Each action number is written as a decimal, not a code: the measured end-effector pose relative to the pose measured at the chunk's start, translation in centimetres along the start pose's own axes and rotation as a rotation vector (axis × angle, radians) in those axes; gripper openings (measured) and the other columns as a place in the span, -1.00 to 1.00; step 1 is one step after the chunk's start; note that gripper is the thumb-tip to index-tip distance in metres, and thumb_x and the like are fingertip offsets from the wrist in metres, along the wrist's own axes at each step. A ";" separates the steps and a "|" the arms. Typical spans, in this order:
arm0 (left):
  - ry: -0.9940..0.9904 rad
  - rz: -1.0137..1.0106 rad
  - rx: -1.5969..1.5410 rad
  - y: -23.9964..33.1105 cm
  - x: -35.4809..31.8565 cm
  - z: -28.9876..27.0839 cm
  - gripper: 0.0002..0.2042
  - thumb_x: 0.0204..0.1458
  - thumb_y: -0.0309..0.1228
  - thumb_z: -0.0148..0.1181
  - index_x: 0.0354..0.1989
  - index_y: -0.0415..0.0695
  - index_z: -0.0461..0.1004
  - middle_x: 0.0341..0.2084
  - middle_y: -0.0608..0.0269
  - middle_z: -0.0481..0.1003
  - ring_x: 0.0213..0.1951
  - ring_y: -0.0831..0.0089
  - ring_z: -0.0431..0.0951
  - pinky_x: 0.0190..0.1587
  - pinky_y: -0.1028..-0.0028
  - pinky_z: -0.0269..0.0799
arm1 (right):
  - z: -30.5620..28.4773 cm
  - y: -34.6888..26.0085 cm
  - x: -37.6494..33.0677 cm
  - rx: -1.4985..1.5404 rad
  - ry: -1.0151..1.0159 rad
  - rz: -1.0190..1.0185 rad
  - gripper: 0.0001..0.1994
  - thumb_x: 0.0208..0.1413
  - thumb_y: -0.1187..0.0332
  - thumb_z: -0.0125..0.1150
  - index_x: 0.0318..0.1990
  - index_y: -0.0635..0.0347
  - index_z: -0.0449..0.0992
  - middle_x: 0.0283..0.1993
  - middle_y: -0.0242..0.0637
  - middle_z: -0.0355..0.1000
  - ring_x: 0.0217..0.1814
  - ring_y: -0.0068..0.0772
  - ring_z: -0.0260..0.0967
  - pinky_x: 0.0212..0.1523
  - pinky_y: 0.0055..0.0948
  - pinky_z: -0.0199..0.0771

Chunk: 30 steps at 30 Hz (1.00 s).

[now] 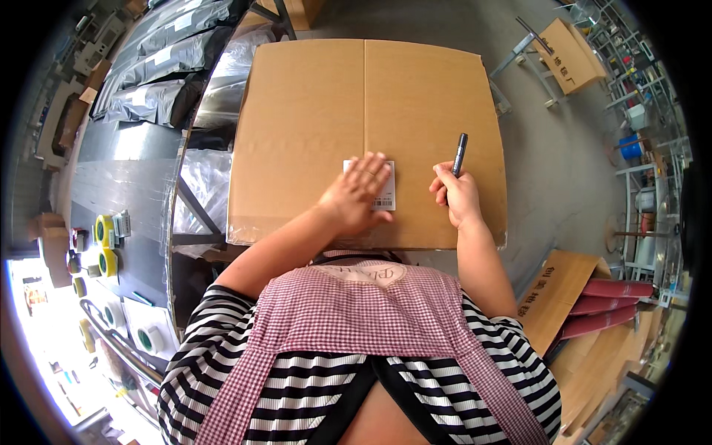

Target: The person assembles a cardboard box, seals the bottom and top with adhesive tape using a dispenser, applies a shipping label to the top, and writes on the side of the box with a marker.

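Observation:
A large brown cardboard box [311, 96] stands in front of me, with a seam running down the middle of its top. Near its front edge a white printed label [387, 194] lies on the cardboard. My left hand [360, 194] rests flat over this label with its fingers spread, hiding most of it. To the right, my right hand [457, 191] grips a black marker pen [460, 152], which points up and away from me. The fingers wrap round the pen's lower part, above the box top.
At the left a dark table [126, 163] carries grey plastic-wrapped packages [159, 100] and several tape rolls [107, 262]. An open box with red rolls [612, 297] stands at the lower right. Farther off, another carton [571, 55] sits by a metal rack [638, 185].

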<state>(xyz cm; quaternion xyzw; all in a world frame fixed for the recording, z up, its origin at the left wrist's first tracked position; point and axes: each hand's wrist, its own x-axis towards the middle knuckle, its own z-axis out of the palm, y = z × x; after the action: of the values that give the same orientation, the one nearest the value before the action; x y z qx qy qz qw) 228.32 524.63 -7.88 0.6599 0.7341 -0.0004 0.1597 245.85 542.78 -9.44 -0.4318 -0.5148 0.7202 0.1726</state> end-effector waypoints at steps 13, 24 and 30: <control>0.027 0.356 -0.120 3.1 1.5 0.7 -0.12 0.18 0.16 -0.08 0.44 -0.30 -0.13 0.47 -0.09 -0.23 0.50 0.12 -0.33 0.49 0.19 -0.43 | 1.0 0.4 0.5 0.085 0.012 -0.060 -0.85 0.22 0.28 0.22 -0.24 0.14 0.46 -0.55 -0.33 0.45 -0.72 -0.66 0.23 -0.67 -0.64 0.19; -0.026 -0.185 0.135 0.0 0.1 -2.2 -0.13 0.22 0.19 -0.21 0.46 -0.29 -0.21 0.48 -0.07 -0.26 0.50 0.10 -0.37 0.48 0.16 -0.46 | 1.0 -0.5 -1.3 0.052 -0.025 -0.114 -0.88 0.22 0.33 0.19 -0.27 0.17 0.46 -0.56 -0.31 0.43 -0.75 -0.63 0.23 -0.71 -0.62 0.21; 0.136 0.439 -0.145 3.8 -0.3 -0.3 -0.31 0.22 -0.10 0.03 0.41 -0.27 0.03 0.42 -0.13 0.00 0.46 0.09 -0.05 0.47 0.16 -0.20 | 0.7 -1.0 -0.3 0.163 -0.006 -0.131 -0.82 0.25 0.24 0.17 -0.26 0.15 0.45 -0.55 -0.30 0.42 -0.72 -0.57 0.24 -0.67 -0.57 0.22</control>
<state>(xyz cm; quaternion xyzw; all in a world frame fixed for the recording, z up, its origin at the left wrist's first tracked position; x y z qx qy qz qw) 231.93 524.91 -6.71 0.7890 0.5803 0.1315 0.1529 245.21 542.59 -8.33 -0.3796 -0.4821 0.7482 0.2524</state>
